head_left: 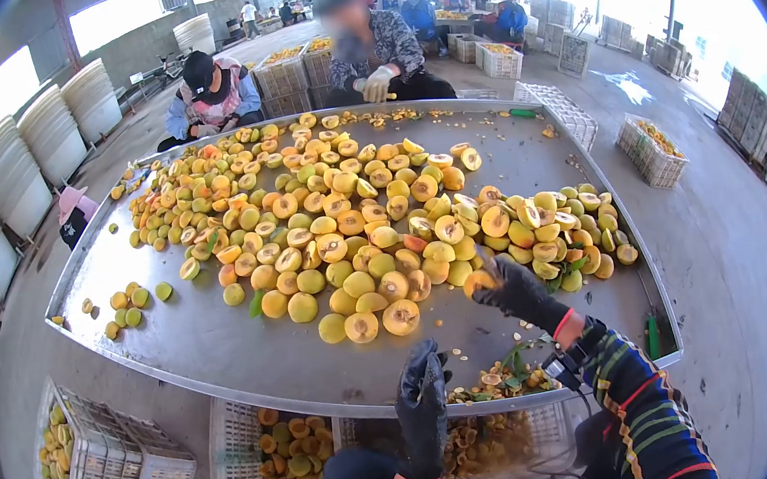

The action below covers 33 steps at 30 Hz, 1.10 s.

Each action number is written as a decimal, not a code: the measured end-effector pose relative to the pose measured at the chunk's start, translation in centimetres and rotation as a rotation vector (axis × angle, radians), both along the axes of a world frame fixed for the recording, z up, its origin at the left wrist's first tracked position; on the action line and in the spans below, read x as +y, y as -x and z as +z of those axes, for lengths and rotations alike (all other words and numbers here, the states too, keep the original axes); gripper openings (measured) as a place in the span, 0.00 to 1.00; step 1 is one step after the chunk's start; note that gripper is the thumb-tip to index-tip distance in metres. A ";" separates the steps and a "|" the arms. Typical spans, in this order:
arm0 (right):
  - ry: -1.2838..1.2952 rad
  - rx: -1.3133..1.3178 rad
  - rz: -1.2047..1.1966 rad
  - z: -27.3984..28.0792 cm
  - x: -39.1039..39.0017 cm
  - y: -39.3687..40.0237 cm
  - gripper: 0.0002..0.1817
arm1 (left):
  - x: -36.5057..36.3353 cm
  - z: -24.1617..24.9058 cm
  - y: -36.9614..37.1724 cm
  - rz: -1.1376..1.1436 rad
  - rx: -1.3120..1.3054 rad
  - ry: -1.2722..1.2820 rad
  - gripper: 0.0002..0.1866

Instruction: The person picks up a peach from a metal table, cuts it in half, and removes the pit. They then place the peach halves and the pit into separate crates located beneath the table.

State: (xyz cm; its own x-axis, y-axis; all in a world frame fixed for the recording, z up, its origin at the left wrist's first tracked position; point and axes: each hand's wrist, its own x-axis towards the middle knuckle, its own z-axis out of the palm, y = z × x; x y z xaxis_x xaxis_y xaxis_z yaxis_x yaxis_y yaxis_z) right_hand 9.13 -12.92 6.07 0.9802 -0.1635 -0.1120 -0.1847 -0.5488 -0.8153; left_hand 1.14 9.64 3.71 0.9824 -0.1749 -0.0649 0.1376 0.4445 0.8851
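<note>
My right hand (520, 297), in a black glove, is closed on an apricot half (478, 282) at the near right edge of the fruit pile. My left hand (423, 407), also black-gloved, is raised at the table's near edge with its fingers curled together; what they hold, if anything, is hidden. Whole and halved apricots (345, 235) are heaped across the metal table (314, 372), many cut side up, some with stones showing. Scraps, leaves and loose stones (506, 376) lie between my hands near the rim. A green handle (653, 336) lies at the right corner.
Below the near edge stand a crate of apricot halves (296, 466) and a crate of scraps (490, 447). Another fruit crate (110, 465) is at lower left. Two people sit across the table, one with gloved hands (376, 83). A fruit crate (652, 149) stands on the right floor.
</note>
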 end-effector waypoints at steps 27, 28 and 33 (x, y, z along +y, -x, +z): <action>0.073 -0.494 0.091 -2.9 -0.5 14.3 0.29 | -8.2 -3.9 1.4 -0.501 0.392 0.290 0.26; 0.052 -0.481 0.104 -3.6 -0.9 14.1 0.29 | -8.3 -3.7 1.5 -0.487 0.417 0.289 0.27; -0.659 -0.283 -0.219 -2.0 -3.2 12.9 0.13 | -8.3 -2.5 -0.4 -0.390 0.373 0.428 0.34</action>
State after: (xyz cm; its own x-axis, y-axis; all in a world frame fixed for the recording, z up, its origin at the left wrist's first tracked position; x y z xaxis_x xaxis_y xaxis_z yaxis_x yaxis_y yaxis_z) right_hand -3.74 -16.10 4.06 0.9387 -0.3447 -0.0027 0.0321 0.0952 -0.9949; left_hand 1.54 1.37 1.19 0.7678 -0.5969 -0.2327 0.6200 0.6007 0.5048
